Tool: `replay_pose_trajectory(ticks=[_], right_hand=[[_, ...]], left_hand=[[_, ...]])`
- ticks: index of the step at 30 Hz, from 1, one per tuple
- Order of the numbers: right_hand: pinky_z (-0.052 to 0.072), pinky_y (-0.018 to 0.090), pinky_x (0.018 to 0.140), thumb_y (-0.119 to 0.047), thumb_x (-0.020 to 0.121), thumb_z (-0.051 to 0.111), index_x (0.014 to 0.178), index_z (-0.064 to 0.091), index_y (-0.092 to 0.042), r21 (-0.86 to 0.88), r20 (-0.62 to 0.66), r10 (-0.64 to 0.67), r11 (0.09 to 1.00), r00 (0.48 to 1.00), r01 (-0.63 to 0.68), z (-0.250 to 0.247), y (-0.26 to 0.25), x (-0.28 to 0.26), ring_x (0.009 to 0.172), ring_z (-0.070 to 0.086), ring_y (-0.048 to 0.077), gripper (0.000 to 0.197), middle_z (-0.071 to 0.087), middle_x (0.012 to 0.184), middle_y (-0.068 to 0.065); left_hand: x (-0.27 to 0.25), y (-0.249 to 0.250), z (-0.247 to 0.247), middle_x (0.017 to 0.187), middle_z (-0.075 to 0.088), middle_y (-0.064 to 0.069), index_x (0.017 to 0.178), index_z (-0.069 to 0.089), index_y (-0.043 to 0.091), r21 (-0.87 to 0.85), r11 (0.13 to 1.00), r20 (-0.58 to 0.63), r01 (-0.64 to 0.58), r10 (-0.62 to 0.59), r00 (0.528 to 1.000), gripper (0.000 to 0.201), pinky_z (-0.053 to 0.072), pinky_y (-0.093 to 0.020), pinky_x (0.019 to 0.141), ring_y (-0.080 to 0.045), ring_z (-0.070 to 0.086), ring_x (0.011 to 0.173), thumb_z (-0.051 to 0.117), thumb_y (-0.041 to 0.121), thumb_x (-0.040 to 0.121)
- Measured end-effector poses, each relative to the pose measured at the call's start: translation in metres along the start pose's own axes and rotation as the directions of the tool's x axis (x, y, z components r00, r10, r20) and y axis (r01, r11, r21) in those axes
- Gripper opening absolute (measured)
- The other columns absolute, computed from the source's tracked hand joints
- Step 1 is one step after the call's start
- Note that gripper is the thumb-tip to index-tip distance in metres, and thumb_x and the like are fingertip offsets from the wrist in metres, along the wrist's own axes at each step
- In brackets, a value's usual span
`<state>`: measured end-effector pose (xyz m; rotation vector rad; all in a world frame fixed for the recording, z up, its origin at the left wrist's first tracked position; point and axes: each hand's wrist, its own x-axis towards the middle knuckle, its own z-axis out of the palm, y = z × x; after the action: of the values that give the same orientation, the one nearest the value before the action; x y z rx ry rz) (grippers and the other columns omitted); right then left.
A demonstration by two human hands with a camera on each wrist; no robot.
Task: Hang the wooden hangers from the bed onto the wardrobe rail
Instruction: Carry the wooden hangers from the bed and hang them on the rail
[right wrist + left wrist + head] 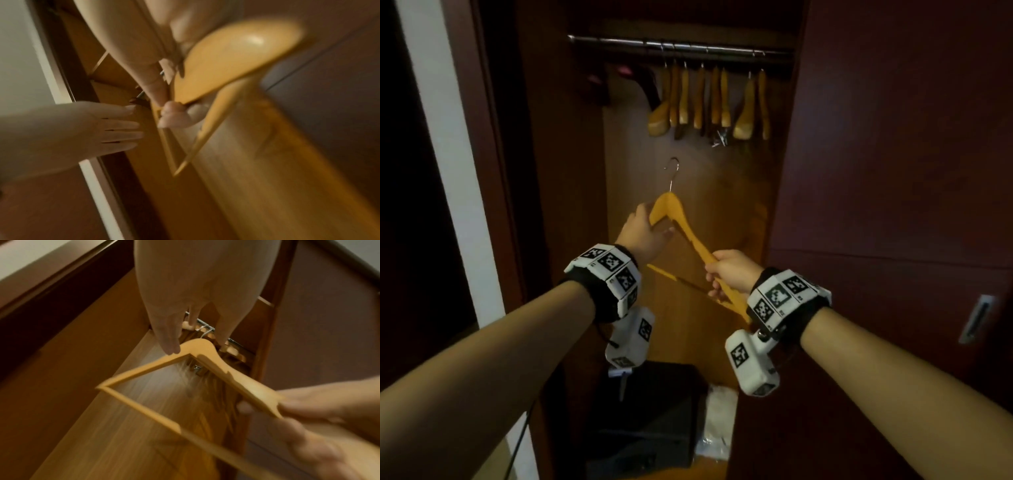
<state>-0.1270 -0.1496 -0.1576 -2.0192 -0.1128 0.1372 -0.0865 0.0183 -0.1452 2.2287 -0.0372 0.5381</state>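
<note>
The left stretch of the silver metal wardrobe rail (613, 41) is bare; eight pale wooden hangers already hanging (709, 99) crowd its middle and right. A dark reddish-brown wardrobe door (893, 137) bounds the opening's right side.

hanger (681, 219) below rail (681, 46), perhaps before wardrobe (688, 178)

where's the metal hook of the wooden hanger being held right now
In the head view the hanger's metal hook sits centre frame inside the open wardrobe, pointing up, well below the steel wardrobe rail and just under the row of hung wooden hangers.
</note>
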Motion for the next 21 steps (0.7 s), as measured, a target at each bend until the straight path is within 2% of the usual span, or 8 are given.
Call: replay_pose_trajectory(ticks=[3,5,8,10,13,15,18,21], right_hand=[[0.039,0.021,0.053,-0.005,0.098,0.037,0.083,0.046,-0.009,0.061,0.011,-0.012,0.998,1.0,0.011,0.015,-0.024,0.041,0.056,0.047,0.013,0.018,0.044,0.07,0.003],[0.04,0.021,0.053,-0.004,0.098,0.038,0.096,0.047,-0.007,0.13,0.013,-0.016,0.991,1.0,0.014,0.022,-0.036,0.061,0.056,0.047,0.013,0.009,0.044,0.071,0.003],[0.05,0.02,0.044,-0.001,0.097,0.038,0.113,0.039,-0.013,0.266,0.01,-0.02,0.964,1.0,0.017,0.038,-0.057,0.099,0.059,0.044,0.012,0.019,0.044,0.073,0.005],[0.052,0.02,0.046,-0.002,0.097,0.039,0.113,0.037,-0.015,0.314,0.006,-0.028,0.949,1.0,0.024,0.051,-0.074,0.122,0.059,0.043,0.011,0.021,0.043,0.074,0.005],[0.052,0.022,0.055,-0.003,0.097,0.04,0.113,0.037,-0.017,0.294,-0.032,-0.088,0.951,0.996,0.094,0.075,-0.104,0.16,0.057,0.043,0.009,0.022,0.044,0.072,0.003],[0.049,0.023,0.06,-0.004,0.097,0.041,0.116,0.043,-0.014,0.268,-0.087,-0.123,0.953,0.989,0.142,0.09,-0.127,0.186,0.056,0.044,0.009,0.021,0.045,0.07,0.003],[0.043,0.025,0.059,-0.004,0.097,0.04,0.101,0.048,-0.005,0.27,-0.17,-0.155,0.942,0.973,0.198,0.109,-0.163,0.221,0.051,0.044,0.011,0.009,0.044,0.067,0.003],[0.043,0.025,0.057,-0.001,0.095,0.04,0.084,0.05,-0.009,0.286,-0.26,-0.202,0.918,0.944,0.275,0.121,-0.193,0.25,0.05,0.044,0.012,0.016,0.045,0.067,0.004]], left_hand=[[0.042,-0.022,-0.014,0.141,0.043,-0.01,0.142,0.031,0.013,-0.038,0.998,-0.095,0.048,-0.052,0.994,0.063,0.042,-0.036,0.099,-0.027,0.044,0.127,0.06,0.034,0.089],[0.067,-0.037,-0.023,0.138,0.047,-0.011,0.139,0.036,0.011,-0.04,0.996,-0.157,0.081,-0.086,0.984,0.059,0.044,-0.039,0.1,-0.028,0.047,0.124,0.059,0.034,0.09],[0.113,-0.062,-0.04,0.132,0.052,-0.01,0.134,0.042,0.012,-0.075,0.992,-0.245,0.097,-0.113,0.963,0.051,0.045,-0.041,0.098,-0.027,0.051,0.119,0.058,0.033,0.091],[0.142,-0.077,-0.051,0.128,0.055,-0.009,0.13,0.045,0.012,-0.108,0.992,-0.273,0.07,-0.097,0.957,0.046,0.046,-0.042,0.097,-0.026,0.053,0.116,0.057,0.032,0.091],[0.185,-0.095,-0.067,0.123,0.058,-0.007,0.126,0.049,0.012,-0.14,0.99,-0.303,-0.001,-0.042,0.952,0.04,0.047,-0.038,0.093,-0.025,0.055,0.112,0.056,0.03,0.092],[0.211,-0.103,-0.077,0.118,0.059,-0.007,0.124,0.051,0.011,-0.179,0.983,-0.319,-0.033,-0.026,0.948,0.037,0.047,-0.035,0.089,-0.024,0.056,0.11,0.056,0.029,0.092],[0.249,-0.111,-0.097,0.117,0.06,-0.006,0.121,0.053,0.012,-0.232,0.97,-0.341,-0.077,-0.007,0.94,0.034,0.046,-0.034,0.09,-0.024,0.056,0.11,0.056,0.03,0.092],[0.283,-0.114,-0.116,0.119,0.06,-0.007,0.119,0.055,0.011,-0.286,0.954,-0.345,-0.095,-0.01,0.939,0.032,0.041,-0.03,0.09,-0.026,0.055,0.113,0.056,0.028,0.092]])
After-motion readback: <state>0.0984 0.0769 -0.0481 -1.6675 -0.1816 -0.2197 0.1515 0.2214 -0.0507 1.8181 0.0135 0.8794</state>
